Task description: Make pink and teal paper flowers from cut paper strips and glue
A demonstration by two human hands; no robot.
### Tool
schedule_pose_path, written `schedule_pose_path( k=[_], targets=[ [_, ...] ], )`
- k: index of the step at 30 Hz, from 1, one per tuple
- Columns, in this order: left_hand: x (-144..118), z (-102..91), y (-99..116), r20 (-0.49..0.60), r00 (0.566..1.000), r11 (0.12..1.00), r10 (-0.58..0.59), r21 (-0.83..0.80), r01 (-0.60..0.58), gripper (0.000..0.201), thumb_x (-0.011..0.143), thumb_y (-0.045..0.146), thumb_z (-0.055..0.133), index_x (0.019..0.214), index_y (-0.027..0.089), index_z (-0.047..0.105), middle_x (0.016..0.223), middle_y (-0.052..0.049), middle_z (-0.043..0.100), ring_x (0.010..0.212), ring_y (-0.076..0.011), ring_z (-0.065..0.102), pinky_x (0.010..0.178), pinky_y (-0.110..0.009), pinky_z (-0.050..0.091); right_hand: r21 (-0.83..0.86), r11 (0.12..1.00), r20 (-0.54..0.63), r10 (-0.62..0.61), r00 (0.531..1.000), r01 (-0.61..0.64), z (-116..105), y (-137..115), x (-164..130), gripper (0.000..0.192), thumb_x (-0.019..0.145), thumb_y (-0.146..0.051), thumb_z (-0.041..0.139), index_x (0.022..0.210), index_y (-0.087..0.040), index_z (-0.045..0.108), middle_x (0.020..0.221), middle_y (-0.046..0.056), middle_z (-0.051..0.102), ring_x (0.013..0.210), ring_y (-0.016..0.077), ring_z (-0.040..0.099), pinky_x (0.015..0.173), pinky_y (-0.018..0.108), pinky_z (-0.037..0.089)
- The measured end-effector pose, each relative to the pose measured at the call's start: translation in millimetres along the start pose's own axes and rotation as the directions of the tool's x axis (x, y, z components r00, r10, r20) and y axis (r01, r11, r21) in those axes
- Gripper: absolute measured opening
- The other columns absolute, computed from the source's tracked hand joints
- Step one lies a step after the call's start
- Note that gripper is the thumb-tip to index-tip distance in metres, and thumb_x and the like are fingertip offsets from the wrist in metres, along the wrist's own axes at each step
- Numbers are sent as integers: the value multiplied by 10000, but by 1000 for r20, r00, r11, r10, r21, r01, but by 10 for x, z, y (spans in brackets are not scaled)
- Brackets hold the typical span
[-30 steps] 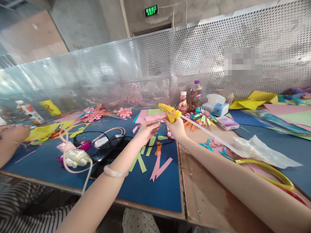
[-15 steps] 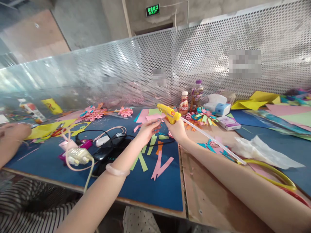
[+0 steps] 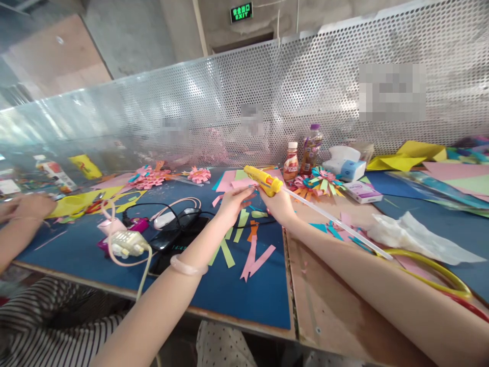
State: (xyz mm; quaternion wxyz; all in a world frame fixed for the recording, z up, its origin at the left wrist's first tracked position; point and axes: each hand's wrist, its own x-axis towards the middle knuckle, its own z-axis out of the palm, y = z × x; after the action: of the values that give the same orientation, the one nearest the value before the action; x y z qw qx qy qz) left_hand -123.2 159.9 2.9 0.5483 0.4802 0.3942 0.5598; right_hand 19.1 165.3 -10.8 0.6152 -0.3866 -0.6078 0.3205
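Our right hand (image 3: 278, 205) is wrapped around the grip of the yellow glue gun (image 3: 260, 178), whose nozzle points left and away; a long clear glue stick (image 3: 336, 223) trails from its back toward us. Our left hand (image 3: 234, 201) sits just beside it, fingers curled together at a small pink paper piece (image 3: 244, 184) under the nozzle. Both arms reach forward, nearly straight, over the counter (image 3: 244, 300). Paper strips (image 3: 252, 252) lie below the hands.

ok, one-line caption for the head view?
Right hand grips a yellow plastic glue gun; left hand pinches a pink paper strip at its nozzle.
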Motion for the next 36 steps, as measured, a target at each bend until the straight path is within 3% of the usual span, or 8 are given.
schedule_pose_path(
  k=[7,11,14,17,23,36],
  targets=[
    [30,-29,-14,-35,998,997,51,-62,-53,272,610,265,753,862,169,712,932,-56,677,803,-141,598,634,-209,431,-90,990,-35,-109,993,106,4,4,-8,215,754,-380,579,878,-205,596,825,53,638,790,239,588,680,334,447],
    [45,-41,3,-61,998,998,34,-59,-37,253,595,262,763,822,157,718,844,-51,677,722,-114,580,621,-205,426,-68,994,-24,-87,996,85,-10,4,27,239,767,-406,555,839,-182,597,723,32,613,654,189,567,599,298,444],
    [48,-39,13,-43,998,998,50,-27,-51,250,601,274,754,819,155,719,886,-60,682,735,-117,576,626,-212,418,32,999,-10,2,1000,-2,-17,-2,92,257,714,-408,616,778,-162,587,628,8,578,518,140,514,495,264,419],
    [43,-39,19,-12,995,995,95,11,-95,272,622,286,734,861,159,718,973,-76,679,821,-153,587,658,-233,421,198,971,112,112,987,-133,-18,-2,156,315,631,-380,705,814,-152,588,574,-31,545,452,99,473,441,232,387],
    [12,-38,58,51,994,995,100,23,-102,277,627,270,726,885,171,719,996,-79,676,854,-165,589,661,-241,417,475,804,305,230,924,-357,-30,22,196,375,546,-303,786,829,-161,585,621,-46,550,428,50,432,401,198,348],
    [-56,-17,158,61,992,982,108,146,-116,225,627,258,721,833,167,725,999,-84,681,879,-179,587,670,-250,411,446,726,503,280,818,-523,-123,106,228,297,591,-235,756,820,-205,569,566,-53,492,432,70,424,377,209,331]
  ],
)
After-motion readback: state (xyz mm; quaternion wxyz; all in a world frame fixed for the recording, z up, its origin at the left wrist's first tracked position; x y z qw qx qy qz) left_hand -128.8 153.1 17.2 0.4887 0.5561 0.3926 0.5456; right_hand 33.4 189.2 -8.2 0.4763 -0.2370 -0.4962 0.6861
